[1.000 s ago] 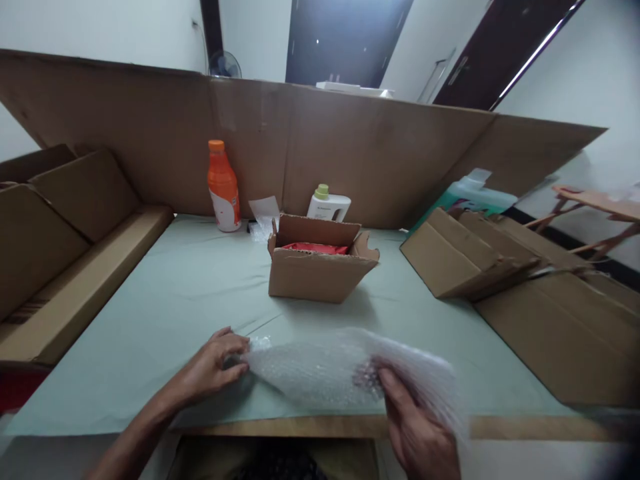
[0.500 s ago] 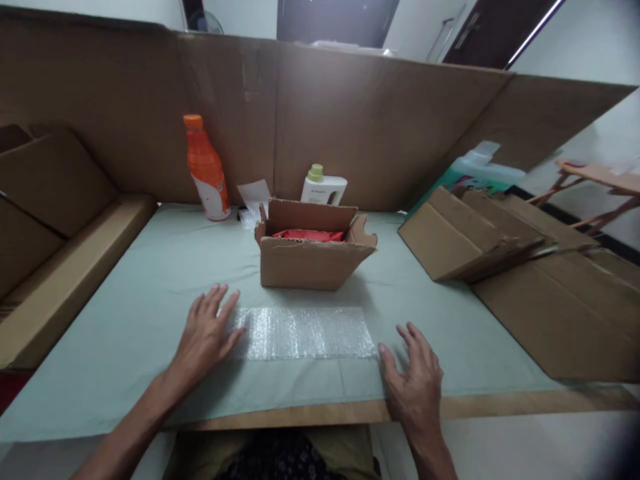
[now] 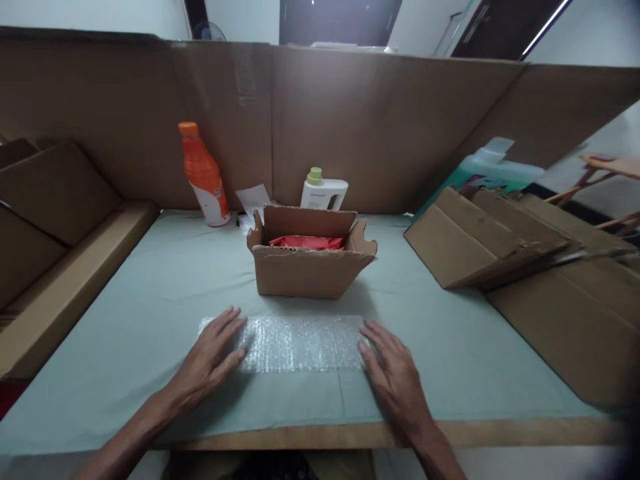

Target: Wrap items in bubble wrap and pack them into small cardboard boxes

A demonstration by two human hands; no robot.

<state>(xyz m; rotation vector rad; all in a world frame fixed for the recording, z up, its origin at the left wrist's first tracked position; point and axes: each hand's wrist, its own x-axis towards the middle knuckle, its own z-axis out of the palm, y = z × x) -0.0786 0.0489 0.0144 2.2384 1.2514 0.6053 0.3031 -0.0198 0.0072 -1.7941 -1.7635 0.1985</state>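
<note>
A folded strip of clear bubble wrap (image 3: pixel 305 343) lies flat on the pale green cloth in front of me. My left hand (image 3: pixel 213 357) rests over its left end, fingers outstretched and thumb apart. At the right end is my right hand (image 3: pixel 393 370), its fingers extended over the wrap's edge and its thumb spread. Neither hand grips anything. Just beyond the wrap stands an open cardboard box (image 3: pixel 300 273) with its flaps up. Inside it shows a red package (image 3: pixel 307 243), mostly hidden by the front wall.
Behind the box stand an orange bottle (image 3: pixel 204 177) and a white bottle with a green cap (image 3: pixel 324 192). Flattened cardboard boxes (image 3: pixel 565 320) lean at right by a teal jug (image 3: pixel 500 170). More cardboard (image 3: pixel 75 260) is at left. A tall cardboard panel (image 3: pixel 350 120) closes off the back.
My right hand has moved left onto the right end of the bubble wrap. My left hand stays over the left end. The view has shifted slightly.
</note>
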